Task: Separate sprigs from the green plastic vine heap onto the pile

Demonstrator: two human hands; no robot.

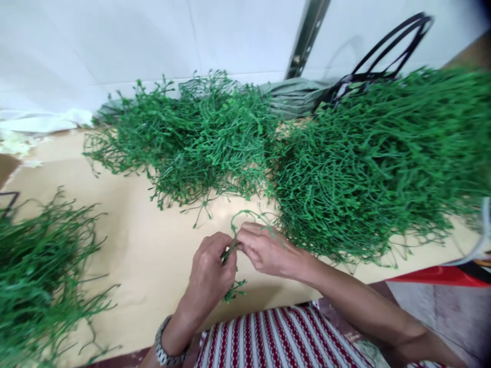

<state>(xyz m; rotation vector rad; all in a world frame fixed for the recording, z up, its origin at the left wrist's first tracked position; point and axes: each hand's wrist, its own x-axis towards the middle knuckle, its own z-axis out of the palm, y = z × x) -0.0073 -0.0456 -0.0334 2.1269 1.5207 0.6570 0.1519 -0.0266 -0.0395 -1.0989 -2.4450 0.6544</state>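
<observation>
My left hand (210,271) and my right hand (264,250) meet over the near edge of a tan table (153,255), both pinched on a thin green plastic stem (235,245). The stem loops up above my fingers and hangs down below my left hand, ending in small leafy tips. A metal watch sits on my left wrist. A big heap of the same green stems (368,168) lies just right of my right hand.
A second heap of stems (199,138) lies at the back centre and a third (38,276) at the near left. A grey bag with black handles (337,87) leans on the white wall. White scraps lie at the far left.
</observation>
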